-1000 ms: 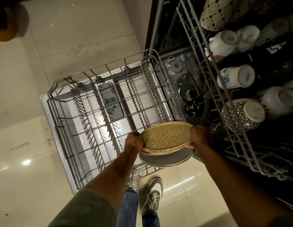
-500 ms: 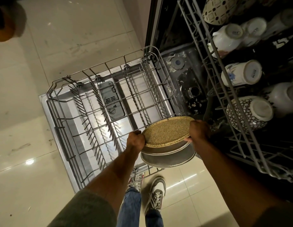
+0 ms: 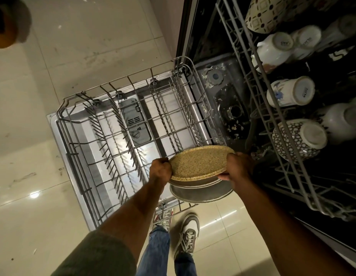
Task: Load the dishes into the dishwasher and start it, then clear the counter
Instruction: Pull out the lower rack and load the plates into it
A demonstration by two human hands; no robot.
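Stage: early-mid loading, by my read; start + counter clearing not yet begun as far as view shows.
Left hand (image 3: 160, 169): fingers curled round the 9 o'clock rim of the speckled plate (image 3: 201, 162), gripping it.
Right hand (image 3: 237, 169): grips the stack at its 3 o'clock edge; fingertips under the rim, can't tell exactly which dish they catch.
Stack: speckled plate on top, tilted; metal dishes (image 3: 201, 193) nested below, count unclear. Held in air over the 5 o'clock corner of the lower rack (image 3: 121, 136), not touching tines.
Lower rack: pulled out over the open door, no dishes in it yet; detergent dispenser (image 3: 135, 122) visible thru the wires.
Upper rack (image 3: 258, 82): at 2 o'clock, pulled out, already holding upturned mugs (image 3: 290, 92) + patterned cups (image 3: 298, 138).
Tub floor (image 3: 228, 108): at 1 o'clock, food scraps around the filter.
Done: cups/mugs loaded up top.
Left: slot plate + metal dishes into lower rack, push racks in, shut door, start cycle, clear counter (counter not in view).
Feet: sneakers (image 3: 190, 234) on tile at 6 o'clock.
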